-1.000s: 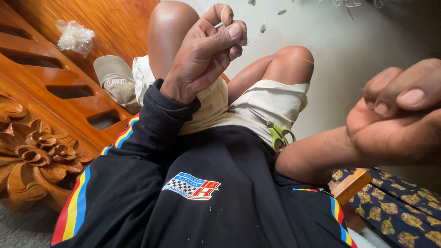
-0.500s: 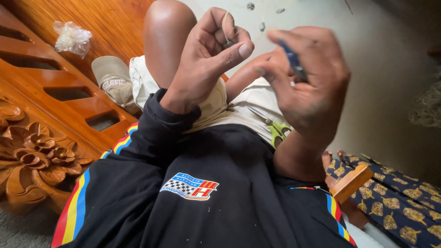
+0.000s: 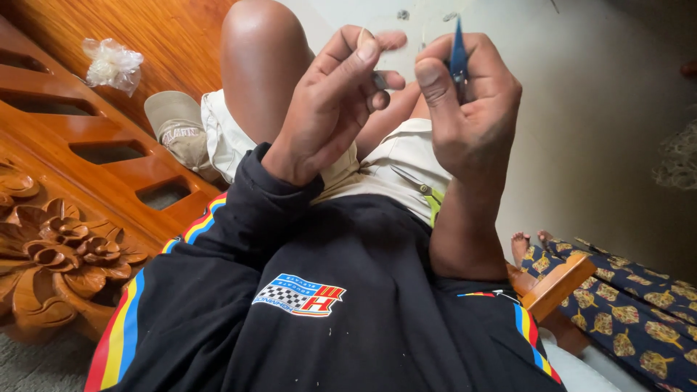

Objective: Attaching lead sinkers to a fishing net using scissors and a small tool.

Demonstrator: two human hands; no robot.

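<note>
My left hand (image 3: pixel 330 109) is raised over my bent knees, thumb and forefinger pinched on a small pale thing (image 3: pixel 361 35) that is too small to make out. Close beside it, my right hand (image 3: pixel 468 109) grips a thin blue tool (image 3: pixel 458 58) held upright between thumb and fingers, its tip near the left fingertips. A thin, nearly clear thread seems to run between the two hands. Green-handled scissors (image 3: pixel 434 202) lie on my lap under the right wrist.
I sit on a carved wooden bench (image 3: pixel 72 218) in a black jacket and cream shorts. A beige cap (image 3: pixel 178 134) and a crumpled clear plastic bag (image 3: pixel 112 64) lie on the seat. Another person's feet (image 3: pixel 528 243) and patterned trousers (image 3: pixel 632 312) are at lower right.
My right hand rose from the far right and came in beside the left hand, carrying the blue tool upright. The left hand stayed raised with its pinch.
</note>
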